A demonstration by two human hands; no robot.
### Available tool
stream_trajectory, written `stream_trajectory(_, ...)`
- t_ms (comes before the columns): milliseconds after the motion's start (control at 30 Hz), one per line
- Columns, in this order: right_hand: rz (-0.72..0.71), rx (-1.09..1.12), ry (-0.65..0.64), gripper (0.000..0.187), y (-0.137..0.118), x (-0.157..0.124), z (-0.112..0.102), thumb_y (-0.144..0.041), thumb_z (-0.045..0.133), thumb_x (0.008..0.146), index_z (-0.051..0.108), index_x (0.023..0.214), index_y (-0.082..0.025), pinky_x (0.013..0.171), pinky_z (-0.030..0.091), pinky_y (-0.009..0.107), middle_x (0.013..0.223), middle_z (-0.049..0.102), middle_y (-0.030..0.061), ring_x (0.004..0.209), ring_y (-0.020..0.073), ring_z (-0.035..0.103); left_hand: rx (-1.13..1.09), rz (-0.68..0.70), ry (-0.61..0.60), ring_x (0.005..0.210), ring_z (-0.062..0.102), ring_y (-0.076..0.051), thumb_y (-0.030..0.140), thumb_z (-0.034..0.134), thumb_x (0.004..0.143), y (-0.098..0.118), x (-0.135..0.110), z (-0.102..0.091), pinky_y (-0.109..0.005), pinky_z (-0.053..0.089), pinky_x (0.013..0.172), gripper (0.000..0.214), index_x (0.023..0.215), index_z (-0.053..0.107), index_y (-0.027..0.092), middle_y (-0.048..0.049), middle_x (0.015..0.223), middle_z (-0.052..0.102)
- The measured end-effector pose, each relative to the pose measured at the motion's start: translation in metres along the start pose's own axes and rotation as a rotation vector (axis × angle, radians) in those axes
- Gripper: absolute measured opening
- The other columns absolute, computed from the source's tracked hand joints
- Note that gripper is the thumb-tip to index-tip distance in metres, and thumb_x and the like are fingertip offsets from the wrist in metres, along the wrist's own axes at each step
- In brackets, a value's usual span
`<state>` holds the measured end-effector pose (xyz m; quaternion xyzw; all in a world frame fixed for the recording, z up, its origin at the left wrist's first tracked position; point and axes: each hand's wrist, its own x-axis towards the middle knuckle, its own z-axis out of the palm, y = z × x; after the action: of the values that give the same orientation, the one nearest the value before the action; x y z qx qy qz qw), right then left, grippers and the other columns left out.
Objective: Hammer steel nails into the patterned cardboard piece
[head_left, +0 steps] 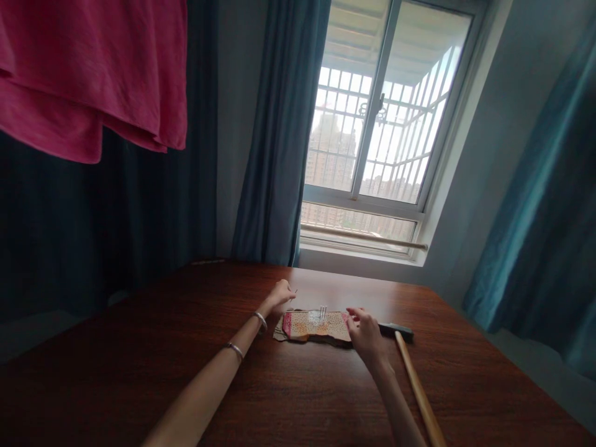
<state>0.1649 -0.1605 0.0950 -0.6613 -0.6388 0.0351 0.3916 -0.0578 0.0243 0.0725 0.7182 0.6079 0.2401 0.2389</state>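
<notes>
A flat, layered piece of worn board [302, 329], its top patterned in pink, orange and dots, lies on the brown table. Several thin nails [323, 312] stand upright near its middle, beside a shiny clear patch. My left hand [280, 294], with two bangles on its arm, is above the table just past the board's left end. Its fingers pinch a thin nail [294, 294]. At the right end of the board is my right hand [365, 329], fingers loosely bent and apart, nothing visible in them. A hammer [416, 379] with a dark head and wooden handle lies right of it.
The wooden table [288, 397] reaches back to a barred window [372, 124]. Blue curtains [279, 136] hang on both sides. A pink cloth [102, 74] hangs at upper left. A light rod [363, 236] runs across the lower window.
</notes>
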Motion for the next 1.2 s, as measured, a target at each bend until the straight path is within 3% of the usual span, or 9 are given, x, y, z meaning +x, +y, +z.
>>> stream_trajectory(167,0.095,0.492,-0.014,0.039,0.007,0.036,0.024,-0.038,0.049,0.075,0.068,0.098,-0.012,0.067,0.049,0.031,0.087,0.069,0.0105,0.077,0.0211,0.062,-0.372,0.274,-0.04,0.058,0.055,-0.013,0.03,0.059,0.066,0.037,-0.002,0.002,-0.021,0.037,0.051,0.026,0.074,0.069,0.007,-0.0053,0.06,0.063)
stream_trajectory(300,0.136,0.755,-0.037,0.046,0.004,0.049,0.034,-0.047,0.056,0.07,0.068,0.095,-0.011,0.057,0.05,0.029,0.084,0.069,0.0111,0.075,0.0206,0.061,-0.458,0.444,-0.1,0.06,0.055,-0.013,0.036,0.06,0.068,0.063,-0.022,0.013,-0.021,0.039,0.054,0.03,0.076,0.069,0.009,-0.0053,0.067,0.066)
stream_trajectory(467,0.123,0.824,-0.052,0.047,0.002,0.05,0.042,-0.05,0.06,0.067,0.07,0.089,-0.01,0.056,0.049,0.027,0.079,0.069,0.0097,0.072,0.0189,0.061,-0.412,0.538,-0.12,0.07,0.058,-0.016,0.04,0.058,0.072,0.075,-0.04,0.025,-0.022,0.041,0.06,0.034,0.081,0.07,0.01,-0.0059,0.075,0.069)
stream_trajectory(667,0.121,0.824,-0.009,0.049,0.013,0.053,0.052,-0.052,0.062,0.065,0.07,0.088,-0.01,0.053,0.048,0.027,0.072,0.069,0.0091,0.065,0.018,0.061,-0.449,0.601,-0.165,0.07,0.06,-0.017,0.04,0.059,0.072,0.076,-0.041,0.027,-0.022,0.042,0.06,0.035,0.083,0.07,0.008,-0.008,0.077,0.07)
stream_trajectory(767,0.088,0.747,0.006,0.046,0.027,0.062,0.063,-0.052,0.058,0.068,0.071,0.084,-0.011,0.053,0.048,0.026,0.071,0.069,0.0088,0.063,0.0177,0.061,-0.428,0.602,-0.127,0.068,0.059,-0.016,0.039,0.058,0.072,0.073,-0.037,0.028,-0.023,0.042,0.061,0.033,0.081,0.071,0.009,-0.007,0.074,0.069)
stream_trajectory(933,0.058,0.583,0.056,0.041,0.052,0.071,0.09,-0.048,0.052,0.072,0.07,0.079,-0.012,0.055,0.048,0.028,0.071,0.07,0.0093,0.063,0.0195,0.063,-0.527,0.472,0.073,0.072,0.059,-0.016,0.032,0.056,0.072,0.053,-0.021,0.041,-0.024,0.043,0.064,0.027,0.081,0.069,0.01,-0.0078,0.079,0.069)
stream_trajectory(1067,0.019,0.523,0.024,0.032,0.062,0.066,0.108,-0.042,0.056,0.07,0.07,0.075,-0.014,0.064,0.049,0.031,0.071,0.071,0.009,0.065,0.0209,0.064,-0.655,0.298,0.059,0.067,0.057,-0.015,0.032,0.054,0.071,0.032,-0.008,0.061,-0.024,0.043,0.057,0.032,0.09,0.065,0.008,-0.0081,0.078,0.066)
stream_trajectory(1200,0.004,0.468,0.025,0.031,0.066,0.059,0.117,-0.04,0.052,0.072,0.07,0.079,-0.014,0.068,0.048,0.032,0.075,0.071,0.0093,0.069,0.0214,0.064,-0.722,0.245,0.025,0.066,0.057,-0.015,0.037,0.052,0.073,0.024,-0.007,0.074,-0.025,0.044,0.056,0.038,0.094,0.062,0.007,-0.0088,0.077,0.064)
